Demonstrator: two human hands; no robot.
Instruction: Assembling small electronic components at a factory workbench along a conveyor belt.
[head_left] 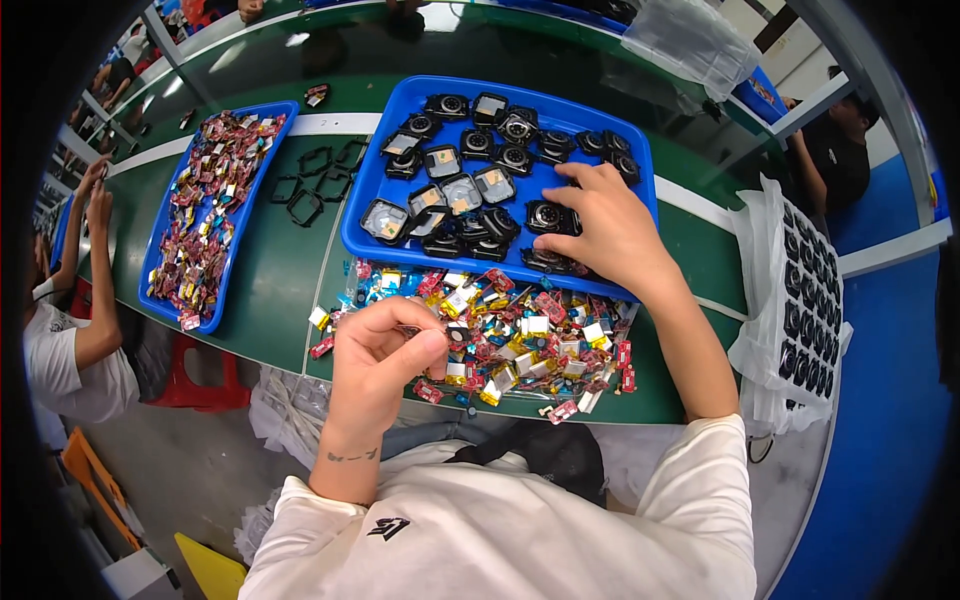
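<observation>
My right hand (612, 228) reaches over the right side of a blue tray (352, 225), thumb and fingers spread around a black smartwatch case (546, 215). Whether the fingertips touch that case, I cannot tell. Several more black watch cases lie in the tray, some showing a round back, others an open grey inside (462, 193). Nearer to me, my left hand (385, 352) is closed in a pinch above a pile of small parts (535, 345). A small dark piece shows at its fingertips, too little to name. The pile mixes red circuit pieces, yellow-and-white blocks and blue bits.
Another blue tray (150, 262) on the left holds many red and white parts. Black square frames (305, 207) lie between the trays on the green table (290, 255). At right stands a white-wrapped stack with black pieces in rows (805, 300). A co-worker (75, 350) sits at left.
</observation>
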